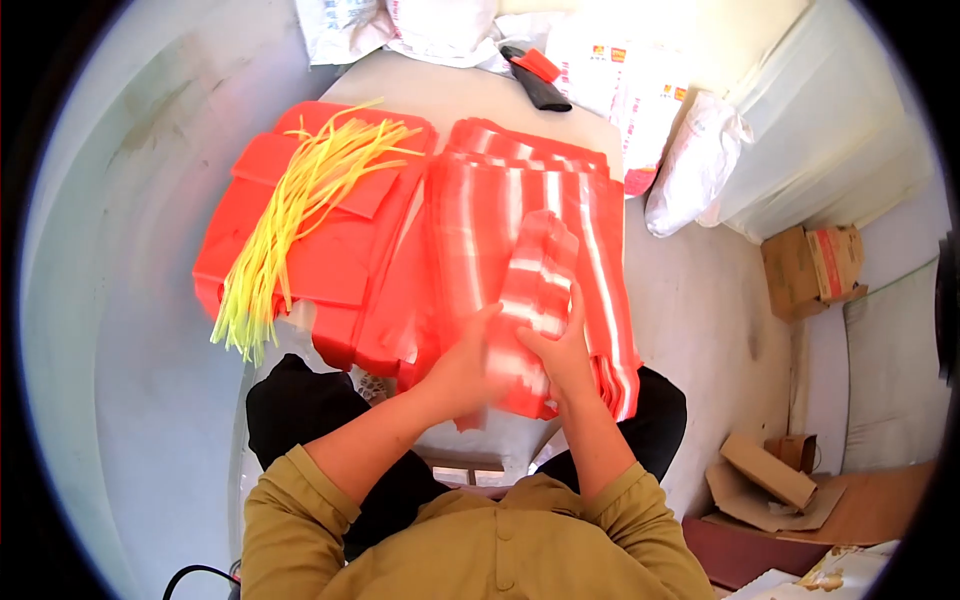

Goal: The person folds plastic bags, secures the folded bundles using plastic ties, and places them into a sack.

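Note:
A narrow folded bundle of red-and-white striped plastic bags lies lengthwise over a wider stack of the same bags. My right hand grips the bundle's right edge, thumb on top and fingers along the side. At the bundle's lower left is my left hand; its fingers are smeared by motion, so their hold cannot be made out. To the left, a bunch of yellow-green plastic strips rests across a pile of folded plain red bags.
The bags lie on a pale table in front of my knees. White printed sacks and a dark object with a red piece are at its far end. Cardboard boxes and flattened cardboard sit on the right.

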Motion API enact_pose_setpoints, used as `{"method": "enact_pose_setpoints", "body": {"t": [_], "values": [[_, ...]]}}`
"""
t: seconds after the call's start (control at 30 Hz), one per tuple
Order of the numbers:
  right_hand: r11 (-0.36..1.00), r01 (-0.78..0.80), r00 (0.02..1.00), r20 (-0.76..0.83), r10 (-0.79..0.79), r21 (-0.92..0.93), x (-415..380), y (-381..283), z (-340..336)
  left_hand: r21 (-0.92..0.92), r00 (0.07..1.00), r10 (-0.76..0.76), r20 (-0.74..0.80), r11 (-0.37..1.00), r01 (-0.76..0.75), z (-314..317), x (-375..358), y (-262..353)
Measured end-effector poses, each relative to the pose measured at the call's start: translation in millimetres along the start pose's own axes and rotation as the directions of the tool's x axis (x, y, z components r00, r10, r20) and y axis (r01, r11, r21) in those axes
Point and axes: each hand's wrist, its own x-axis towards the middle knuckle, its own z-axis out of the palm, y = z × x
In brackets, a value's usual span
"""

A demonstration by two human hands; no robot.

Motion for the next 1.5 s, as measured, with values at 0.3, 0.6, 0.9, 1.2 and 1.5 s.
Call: {"method": "enact_pose_setpoints", "body": {"t": [0.3, 0.6, 0.9, 1.2, 1.5], "values": [[0.997, 0.021, 0.999, 0.029, -0.023, 0.072, -16.2, 7.2, 12.8, 0.025, 0.936, -0.256, 0.24, 0.966, 0.258, -31.4, -8.0, 54.8], [0.988, -0.038, 0.999, -0.001, 0.038, 0.148, -5.2, 11.5, -9.5, 0.726, 0.787, 0.335, -0.518, 0.659, 0.197, -132.3, 42.6, -34.6], [0.986, -0.057, 0.998, -0.001, 0.058, 0.158, -13.9, 6.4, -16.6, 0.703, 0.605, 0.381, -0.7, 0.52, 0.486, -189.1, 43.7, -62.2], [0.987, -0.079, 0.996, -0.016, 0.082, 0.141, -16.7, 4.6, -8.0, 0.652, 0.579, 0.317, -0.751, 0.49, 0.578, -206.2, 35.5, -80.6], [0.98, -0.068, 0.998, 0.002, 0.068, 0.189, -15.1, 10.3, -14.6, 0.599, 0.527, 0.304, -0.793, 0.544, 0.587, -211.5, 32.9, -82.1]]}}
